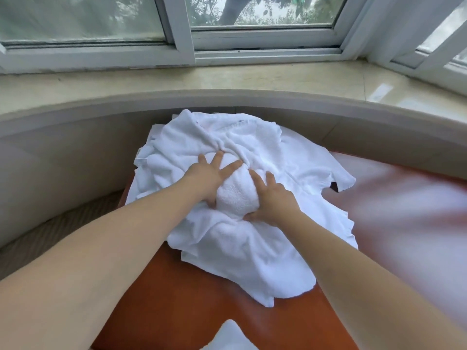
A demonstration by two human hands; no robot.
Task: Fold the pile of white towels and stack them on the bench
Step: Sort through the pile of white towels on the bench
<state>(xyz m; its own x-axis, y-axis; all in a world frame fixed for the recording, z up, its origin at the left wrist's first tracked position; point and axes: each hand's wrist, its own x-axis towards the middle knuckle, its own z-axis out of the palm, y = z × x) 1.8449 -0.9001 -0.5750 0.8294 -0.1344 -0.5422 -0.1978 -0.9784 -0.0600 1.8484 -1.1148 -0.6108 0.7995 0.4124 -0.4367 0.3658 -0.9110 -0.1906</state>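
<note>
A wide window [227, 24] with white frames fills the far side of the view, with trees blurred behind the glass. Below the window runs a pale stone sill [177, 82], and below that a curved beige wall [63, 152] bends around the scene. Nearer than the wall sits a bench [177, 299] with a smooth reddish-brown top; its right part is washed out by glare.

On the bench, between the curved wall and the person, lies a pile of white towels [252, 243], loose and rumpled, spreading across most of the bench's far half, with several edges hanging unevenly toward the person. At the middle of the pile a bunched lump of towel [236, 195] rises above the rest.

Two bare forearms reach from the near edge of the view toward the pile. The left hand [206, 176] lies on the left side of the lump, fingers spread and stretched flat toward the window, thumb tucked against the lump's side. The right hand [271, 198] presses on the right side of the lump, its fingers bent into the cloth and its thumb hooked under the lump's near edge, gripping it.

At the bench's nearest edge, a corner of another white cloth [227, 334] pokes into view.
</note>
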